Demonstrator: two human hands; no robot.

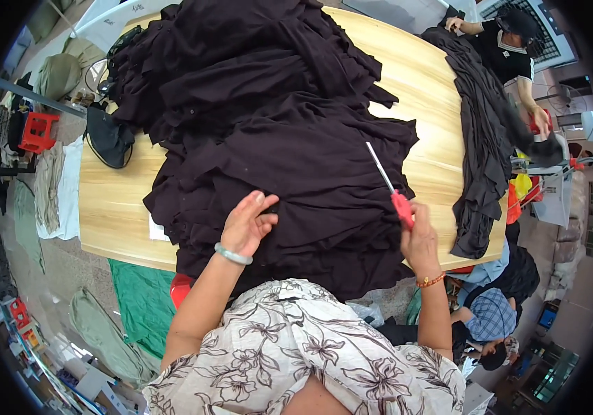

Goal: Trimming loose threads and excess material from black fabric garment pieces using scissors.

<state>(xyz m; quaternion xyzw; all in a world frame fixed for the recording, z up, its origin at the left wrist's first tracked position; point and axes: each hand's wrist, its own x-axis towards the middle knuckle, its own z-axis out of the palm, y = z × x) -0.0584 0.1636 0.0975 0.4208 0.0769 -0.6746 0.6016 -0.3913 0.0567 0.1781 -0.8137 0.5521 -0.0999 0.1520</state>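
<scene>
Left hand (248,225): open, fingers spread and slightly curled, resting on the near edge of the dark cloth; holding nothing.
Right hand (419,238): closed around the red handle of a pair of scissors (390,188), pale blades pointing up and away over the cloth.
Dark cloth (269,138): big heap of near-black fabric pieces, piled and overlapping across the middle of the table, near edge hanging toward the body.
Table (113,200): pale wood, rounded edge, bare strips at left and right of the heap.
Handling, as a guess: soft, limp and light piece by piece, likely to sag and slide off the pile; no stiff part to lift by. Best taken at a loose edge or corner near the left hand, pinched flat, well clear of the blades.
Second cloth strip (479,159): long dark band along the right side of the table.
Other person (511,48): at the far right end, hands on that strip.
Floor at left: green cloth (141,297), red stool (37,131).
</scene>
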